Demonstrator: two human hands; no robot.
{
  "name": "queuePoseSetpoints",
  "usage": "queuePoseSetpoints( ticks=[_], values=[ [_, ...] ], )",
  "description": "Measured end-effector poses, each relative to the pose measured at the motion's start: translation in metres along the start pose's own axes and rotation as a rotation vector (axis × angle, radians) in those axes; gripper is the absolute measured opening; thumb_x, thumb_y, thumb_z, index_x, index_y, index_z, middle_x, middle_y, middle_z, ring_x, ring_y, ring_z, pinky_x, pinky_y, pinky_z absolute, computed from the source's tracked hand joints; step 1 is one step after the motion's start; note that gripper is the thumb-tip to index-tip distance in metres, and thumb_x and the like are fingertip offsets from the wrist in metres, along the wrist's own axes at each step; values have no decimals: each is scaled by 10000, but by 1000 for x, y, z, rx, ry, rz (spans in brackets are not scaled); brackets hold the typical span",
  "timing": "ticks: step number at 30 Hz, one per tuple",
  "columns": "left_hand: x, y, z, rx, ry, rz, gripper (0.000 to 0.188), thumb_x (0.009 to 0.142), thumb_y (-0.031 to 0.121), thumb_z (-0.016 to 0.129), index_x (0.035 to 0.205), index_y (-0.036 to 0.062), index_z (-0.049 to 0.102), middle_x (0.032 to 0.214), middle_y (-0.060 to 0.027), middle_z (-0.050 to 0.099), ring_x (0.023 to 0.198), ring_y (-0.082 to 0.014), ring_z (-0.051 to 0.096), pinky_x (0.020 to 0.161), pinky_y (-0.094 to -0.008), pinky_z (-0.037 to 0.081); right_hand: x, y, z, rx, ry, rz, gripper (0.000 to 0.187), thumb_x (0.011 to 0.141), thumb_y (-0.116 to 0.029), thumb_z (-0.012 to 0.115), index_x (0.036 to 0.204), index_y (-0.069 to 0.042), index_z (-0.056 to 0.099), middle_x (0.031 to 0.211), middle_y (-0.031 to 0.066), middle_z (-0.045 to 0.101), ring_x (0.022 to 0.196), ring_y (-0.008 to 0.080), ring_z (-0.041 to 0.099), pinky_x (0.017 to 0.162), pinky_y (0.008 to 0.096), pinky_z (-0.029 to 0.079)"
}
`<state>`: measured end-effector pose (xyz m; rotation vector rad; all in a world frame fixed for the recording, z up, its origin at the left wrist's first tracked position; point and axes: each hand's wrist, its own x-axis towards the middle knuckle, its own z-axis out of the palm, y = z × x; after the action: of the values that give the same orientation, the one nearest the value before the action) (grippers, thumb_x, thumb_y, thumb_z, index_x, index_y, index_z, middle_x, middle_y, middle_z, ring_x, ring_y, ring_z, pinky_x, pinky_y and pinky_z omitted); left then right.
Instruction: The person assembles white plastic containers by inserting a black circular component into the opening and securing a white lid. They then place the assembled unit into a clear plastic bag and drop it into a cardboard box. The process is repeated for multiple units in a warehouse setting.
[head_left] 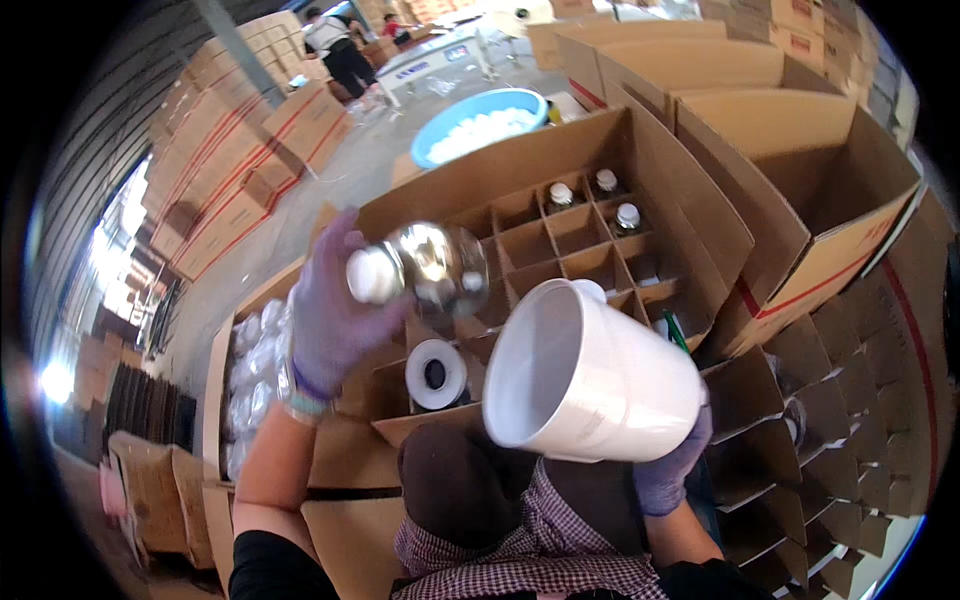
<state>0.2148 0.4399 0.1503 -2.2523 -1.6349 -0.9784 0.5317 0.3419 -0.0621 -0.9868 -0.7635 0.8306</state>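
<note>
My left hand (340, 300), in a pale purple glove, grips a clear, shiny round-bodied bottle (445, 268) by its white-capped end. The bottle lies tilted in the air over a divided cardboard box (480, 185), its cap toward my palm. My right hand (675, 465), gloved too, supports a white plastic bucket (630, 385) from its base side, with the bucket's mouth turned left and upward. Below the bottle, a white ring-shaped piece (436, 373) with a dark centre sits in a compartment. Several white-capped bottles (627, 218) stand in the far right compartments.
At left, a box holds several clear plastic-looking items (260, 370). Open cartons (790, 180) crowd the right, with cardboard dividers (830, 430) below them. A blue tub (480, 122) of white pieces stands beyond the box. Farther back are a white table (430, 62) and a person (338, 48).
</note>
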Motion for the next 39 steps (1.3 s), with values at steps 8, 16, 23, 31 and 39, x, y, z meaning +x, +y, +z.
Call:
queuePoseSetpoints(
  ticks=[8, 16, 23, 31, 39],
  values=[
    [-190, 45, -48, -608, -415, -254, 1186, 612, 401, 950, 1501, -72, 324, 1377, -292, 527, 1231, -409, 580, 1099, -461, 419, -3, -97, 4, -67, -461, 51, 502, 799, -157, 557, 1264, 19, 623, 1156, 92, 635, 1038, 181, 606, 963, 312, 473],
    [-311, 2, -77, -477, -609, -175, 1022, 660, 508, 909, 1455, 32, 479, 1408, -277, 501, 1336, -416, 482, 1137, -469, 387, -32, -89, 41, -677, -964, -96, 336, 914, -246, 659, 1189, -56, 689, 1118, 128, 692, 1045, 253, 667, 952, 349, 507],
    [-369, 25, -4, -253, -210, -306, 702, 654, 475, 860, 1196, 74, 666, 1285, -219, 499, 1214, -419, 481, 1038, -518, 414, -29, 32, 12, -622, -873, -175, 275, 1000, -241, 592, 1147, -33, 699, 1078, 135, 715, 1011, 250, 688, 895, 346, 538],
    [-346, 6, 5, -893, -76, -543, 577, 996, 211, 630, 1505, 52, 409, 1443, -149, 521, 1332, -271, 496, 1121, -408, 412, -79, -141, 65, -335, -653, -276, 365, 920, -268, 670, 1198, -31, 666, 1063, 141, 660, 933, 276, 663, 855, 345, 525],
    [-317, 0, 0, -771, -380, -130, 722, 985, 282, 670, 1584, 102, 307, 1584, -115, 411, 1449, -260, 402, 1215, -420, 312, -113, -180, 83, -197, -924, -845, 720, 724, -491, 839, 1322, -156, 619, 1071, 115, 569, 955, 266, 574, 859, 439, 454]
  ],
)
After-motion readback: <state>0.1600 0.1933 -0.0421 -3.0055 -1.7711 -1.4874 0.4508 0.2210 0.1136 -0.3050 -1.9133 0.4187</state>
